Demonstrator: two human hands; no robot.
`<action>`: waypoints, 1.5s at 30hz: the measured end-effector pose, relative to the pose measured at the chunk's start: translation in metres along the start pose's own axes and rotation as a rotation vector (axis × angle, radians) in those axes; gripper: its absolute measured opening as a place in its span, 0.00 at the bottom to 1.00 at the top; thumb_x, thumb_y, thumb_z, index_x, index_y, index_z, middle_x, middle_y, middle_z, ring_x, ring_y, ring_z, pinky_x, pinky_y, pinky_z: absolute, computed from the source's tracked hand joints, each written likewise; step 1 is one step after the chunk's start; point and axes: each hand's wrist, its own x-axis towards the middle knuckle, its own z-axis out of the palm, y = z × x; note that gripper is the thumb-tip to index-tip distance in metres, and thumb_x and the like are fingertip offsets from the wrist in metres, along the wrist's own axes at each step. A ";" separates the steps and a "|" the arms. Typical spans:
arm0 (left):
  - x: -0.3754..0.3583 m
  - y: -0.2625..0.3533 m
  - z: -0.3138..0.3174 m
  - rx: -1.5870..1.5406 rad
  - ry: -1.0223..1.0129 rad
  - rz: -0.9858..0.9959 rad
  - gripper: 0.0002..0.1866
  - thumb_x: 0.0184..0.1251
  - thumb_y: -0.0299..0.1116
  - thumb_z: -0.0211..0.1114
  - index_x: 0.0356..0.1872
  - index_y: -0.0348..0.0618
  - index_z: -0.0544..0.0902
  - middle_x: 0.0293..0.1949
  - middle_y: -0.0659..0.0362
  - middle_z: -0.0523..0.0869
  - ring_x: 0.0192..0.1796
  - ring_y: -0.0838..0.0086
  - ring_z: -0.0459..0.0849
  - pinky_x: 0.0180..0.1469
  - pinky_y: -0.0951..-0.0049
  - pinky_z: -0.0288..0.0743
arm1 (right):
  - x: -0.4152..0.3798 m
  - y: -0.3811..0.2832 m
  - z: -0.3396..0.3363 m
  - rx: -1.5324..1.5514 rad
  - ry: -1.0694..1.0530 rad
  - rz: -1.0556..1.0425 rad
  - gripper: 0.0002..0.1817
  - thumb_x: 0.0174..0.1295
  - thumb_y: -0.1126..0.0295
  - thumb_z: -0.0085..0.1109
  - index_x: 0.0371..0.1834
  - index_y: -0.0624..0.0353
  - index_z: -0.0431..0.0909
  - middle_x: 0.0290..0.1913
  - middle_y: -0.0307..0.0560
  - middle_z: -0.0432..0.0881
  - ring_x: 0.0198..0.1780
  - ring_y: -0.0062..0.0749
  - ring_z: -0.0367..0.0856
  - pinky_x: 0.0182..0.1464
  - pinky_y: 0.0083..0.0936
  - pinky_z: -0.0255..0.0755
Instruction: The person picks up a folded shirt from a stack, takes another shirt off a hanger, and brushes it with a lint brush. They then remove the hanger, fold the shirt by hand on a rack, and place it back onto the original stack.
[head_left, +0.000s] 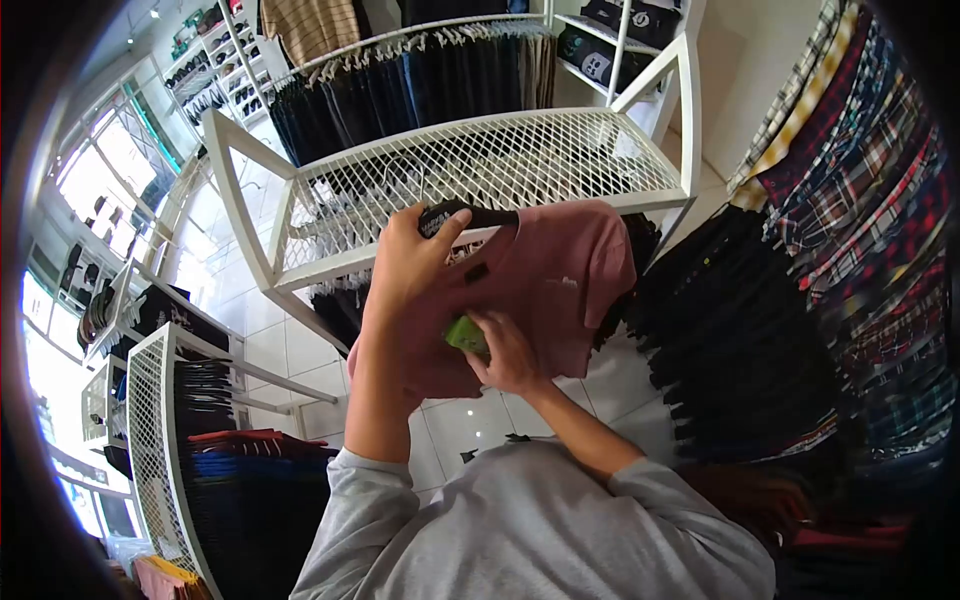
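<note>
A dusty-pink T-shirt (560, 262) with small pale lettering on its chest hangs on a black hanger (490, 217) in front of me. My left hand (412, 262) is closed around the hanger near the shirt's collar, its thumb over the dark lettered part. Lower down, my right hand (508, 355) grips a small green block-like object (466, 337) against the front of the shirt. What exactly the green object is, I cannot make out. The shirt's lower left part is partly hidden behind my left forearm.
Just beyond the shirt stands a white rack with a mesh top (480, 150), garments hanging beneath it. Dark trousers (400, 90) hang behind. Plaid shirts (850, 220) line the right side. At lower left, another white mesh rack (155, 440) holds dark clothes.
</note>
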 end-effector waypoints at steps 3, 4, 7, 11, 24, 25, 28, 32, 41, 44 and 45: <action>-0.012 -0.009 -0.015 0.010 -0.006 -0.068 0.26 0.66 0.51 0.73 0.40 0.30 0.88 0.27 0.45 0.88 0.32 0.57 0.89 0.41 0.59 0.79 | 0.027 -0.023 -0.038 -0.051 0.297 -0.056 0.39 0.61 0.66 0.73 0.73 0.70 0.65 0.62 0.67 0.74 0.61 0.61 0.76 0.65 0.46 0.73; -0.017 -0.010 -0.017 0.011 -0.009 -0.071 0.26 0.66 0.51 0.73 0.40 0.30 0.88 0.27 0.45 0.88 0.32 0.57 0.89 0.41 0.59 0.79 | 0.040 -0.027 -0.055 -0.151 0.365 -0.072 0.39 0.63 0.66 0.72 0.73 0.72 0.64 0.62 0.68 0.74 0.61 0.61 0.76 0.65 0.45 0.72; -0.032 -0.010 -0.021 -0.017 -0.008 -0.046 0.25 0.66 0.50 0.73 0.41 0.30 0.89 0.27 0.45 0.88 0.32 0.58 0.89 0.40 0.59 0.79 | 0.073 0.005 -0.100 -0.551 0.562 -0.095 0.39 0.65 0.61 0.70 0.74 0.69 0.65 0.62 0.66 0.75 0.61 0.59 0.76 0.62 0.47 0.73; -0.049 -0.017 -0.034 -0.074 0.081 -0.086 0.25 0.67 0.50 0.74 0.40 0.31 0.88 0.24 0.53 0.86 0.29 0.68 0.84 0.34 0.64 0.76 | 0.064 0.062 -0.122 -0.463 0.739 0.351 0.38 0.69 0.65 0.68 0.77 0.69 0.61 0.62 0.68 0.72 0.61 0.65 0.75 0.63 0.48 0.71; -0.071 -0.015 -0.040 -0.096 0.153 -0.064 0.23 0.66 0.47 0.75 0.37 0.30 0.87 0.24 0.51 0.87 0.28 0.66 0.85 0.35 0.65 0.77 | 0.067 0.023 -0.126 -0.345 0.680 0.257 0.40 0.66 0.67 0.71 0.79 0.66 0.62 0.64 0.65 0.73 0.65 0.63 0.74 0.66 0.46 0.70; -0.071 -0.018 -0.045 -0.095 0.143 -0.087 0.23 0.66 0.47 0.75 0.37 0.30 0.87 0.24 0.51 0.87 0.27 0.67 0.85 0.34 0.65 0.76 | 0.065 0.023 -0.134 -0.328 0.725 0.262 0.40 0.66 0.67 0.70 0.78 0.66 0.62 0.63 0.66 0.73 0.64 0.63 0.74 0.66 0.46 0.70; -0.065 -0.018 -0.048 -0.091 0.157 -0.100 0.23 0.66 0.48 0.75 0.36 0.31 0.87 0.22 0.52 0.86 0.26 0.67 0.85 0.34 0.65 0.76 | 0.076 0.002 -0.133 -0.374 0.779 0.165 0.37 0.67 0.67 0.71 0.76 0.68 0.64 0.61 0.66 0.74 0.62 0.62 0.75 0.64 0.46 0.70; -0.055 0.000 -0.041 -0.001 0.068 -0.111 0.25 0.66 0.50 0.74 0.36 0.31 0.87 0.22 0.52 0.86 0.27 0.66 0.85 0.35 0.63 0.76 | 0.062 -0.027 -0.064 -0.298 0.528 -0.034 0.40 0.56 0.70 0.76 0.73 0.65 0.68 0.60 0.62 0.76 0.60 0.58 0.77 0.63 0.45 0.73; -0.049 -0.007 -0.044 -0.144 0.050 -0.074 0.24 0.66 0.48 0.75 0.39 0.31 0.88 0.24 0.52 0.87 0.29 0.70 0.85 0.36 0.65 0.77 | 0.010 -0.040 -0.014 -0.025 0.151 -0.115 0.43 0.59 0.62 0.73 0.77 0.63 0.65 0.61 0.62 0.78 0.59 0.59 0.79 0.63 0.46 0.75; -0.057 -0.006 -0.042 -0.075 0.027 -0.101 0.23 0.67 0.47 0.75 0.37 0.30 0.87 0.24 0.53 0.87 0.28 0.73 0.83 0.35 0.67 0.77 | 0.063 -0.043 -0.082 -0.336 0.443 -0.084 0.44 0.65 0.59 0.70 0.80 0.67 0.60 0.62 0.66 0.75 0.62 0.61 0.77 0.63 0.46 0.74; -0.059 -0.007 -0.039 -0.078 0.027 -0.104 0.23 0.67 0.47 0.75 0.37 0.30 0.87 0.24 0.53 0.87 0.28 0.73 0.83 0.35 0.67 0.77 | 0.079 -0.033 -0.102 -0.555 0.543 -0.100 0.44 0.67 0.58 0.68 0.80 0.68 0.59 0.62 0.67 0.74 0.63 0.62 0.76 0.63 0.45 0.73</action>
